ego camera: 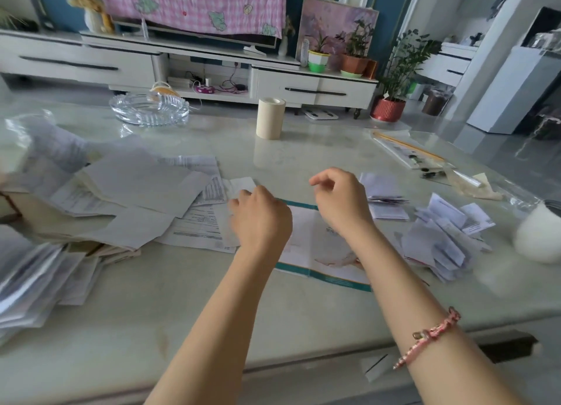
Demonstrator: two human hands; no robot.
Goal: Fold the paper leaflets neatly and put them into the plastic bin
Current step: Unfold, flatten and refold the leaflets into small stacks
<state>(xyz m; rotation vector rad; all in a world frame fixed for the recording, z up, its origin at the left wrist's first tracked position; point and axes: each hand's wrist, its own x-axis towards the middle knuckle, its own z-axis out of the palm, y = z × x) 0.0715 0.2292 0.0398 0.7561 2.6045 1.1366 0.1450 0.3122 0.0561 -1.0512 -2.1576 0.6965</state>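
Head view, glass ashtray, tape roll, leaflets

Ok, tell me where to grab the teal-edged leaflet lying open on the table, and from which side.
I'd pinch the leaflet at its near teal edge, coming from your side. It lies flat, and that edge sits on bare table, clear of the loose papers.

A glossy, marble-look table top gleams beneath a smooth teal-bordered paper leaflet. Left of the leaflet lie matt, creased printed sheets and a crinkled clear plastic bag. Behind it stand a ribbed clear-glass ashtray and a matt cream roll. Nearer than it is a braided pink cord bracelet.
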